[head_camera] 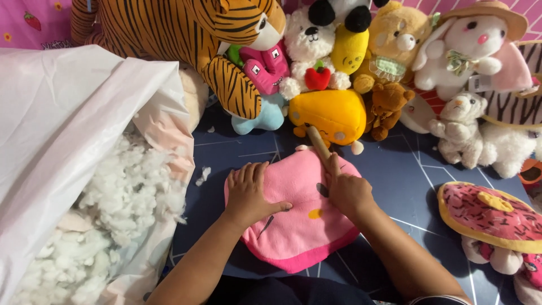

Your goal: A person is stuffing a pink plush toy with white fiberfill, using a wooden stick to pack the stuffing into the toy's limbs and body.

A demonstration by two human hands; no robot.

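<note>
I take the pink plush (299, 217) as my landmark; it lies flat on the dark blue mat (395, 175), low in the middle of my view.

Far left of it I see a big white plastic bag (62, 124), mouth open toward the plush, heaped with loose white stuffing (121, 192). A small tuft of stuffing (203, 175) sits on the mat between bag and plush.

My left hand (248, 195) rests palm down on the plush's left half, fingers together and spread flat, thumb pointing right; it grasps nothing, only presses the fabric.

My right hand (347, 189) sits on the plush's right upper part, fingers curled tight round a wooden stick (318, 144). The stick slants up and left from the fist, past the plush's top edge; I cannot tell whether its low end goes inside the fabric.

Behind the plush stands a row of toys: a striped tiger (186, 34) at upper left, a yellow plush (333, 113) just beyond the stick's tip, a brown bear (387, 107) next to it, and a white rabbit (468, 48) farther right with a small pale tag (480, 83) at its side. Right of the pink plush, well apart, lies a doughnut plush (488, 217).
</note>
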